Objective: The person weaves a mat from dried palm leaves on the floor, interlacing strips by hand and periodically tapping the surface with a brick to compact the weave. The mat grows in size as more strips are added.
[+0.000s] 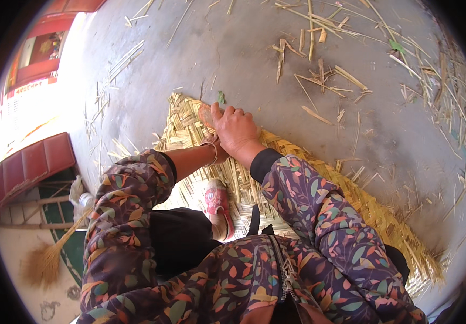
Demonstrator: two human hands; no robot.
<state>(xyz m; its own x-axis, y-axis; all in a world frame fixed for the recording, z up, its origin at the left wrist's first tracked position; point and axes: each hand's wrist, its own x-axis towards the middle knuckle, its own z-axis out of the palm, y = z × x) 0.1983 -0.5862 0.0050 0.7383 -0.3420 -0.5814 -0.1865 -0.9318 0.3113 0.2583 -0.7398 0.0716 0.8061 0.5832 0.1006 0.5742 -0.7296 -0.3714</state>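
One curled right hand [236, 130] sits at the upper edge of a woven straw mat [362, 201], fingers bent in, with a reddish-brown lump [206, 115] right up against them — can't tell if it's actually being gripped. Left hand [220, 152] is tucked just below, mostly hidden behind the right, so no telling what its fingers are doing; there's a thin bangle [213, 153] on that wrist. The mat's spread on the grey floor [233, 59] under the person, running from those hands down to the lower right, and a red-and-white shoe [216, 201] is on it between the arms. Loose straw bits [324, 81] litter the floor, plus a green leaf scrap [221, 97] just beyond the right hand. Off left — a straw broom [44, 263] by a red padded seat [33, 167].
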